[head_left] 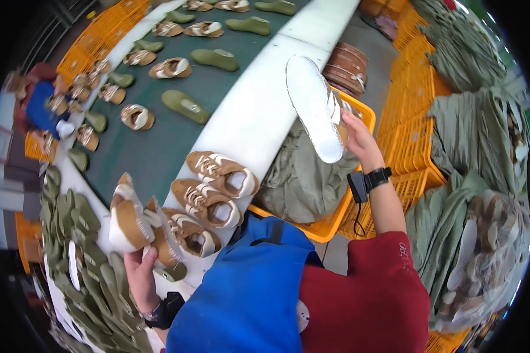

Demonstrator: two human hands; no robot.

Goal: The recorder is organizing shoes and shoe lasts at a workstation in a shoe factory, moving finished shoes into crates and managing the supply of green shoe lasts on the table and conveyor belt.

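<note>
My right hand [359, 138] is closed on the side of a brown-and-white shoe upper, held up over a yellow crate. Its flat white underside [313, 109] faces me and hides most of the upper. At the lower left, my left hand [140, 276] grips brown-and-white shoe uppers [129, 226] with ragged bottom edges; I cannot tell exactly how many. Just right of them, three laced brown shoes [222, 173] sit in a row on the white ledge [247, 117]. A green shoe last [174, 272] lies by my left hand.
Green lasts [185, 106] and brown shoes [171, 68] line the dark green conveyor belt [159, 141]. Many lasts [88, 259] are heaped at left. The yellow crate [327, 232] holds grey-green cloth. Stacked yellow crates [409, 135] stand right. A co-worker [41, 106] is across the belt.
</note>
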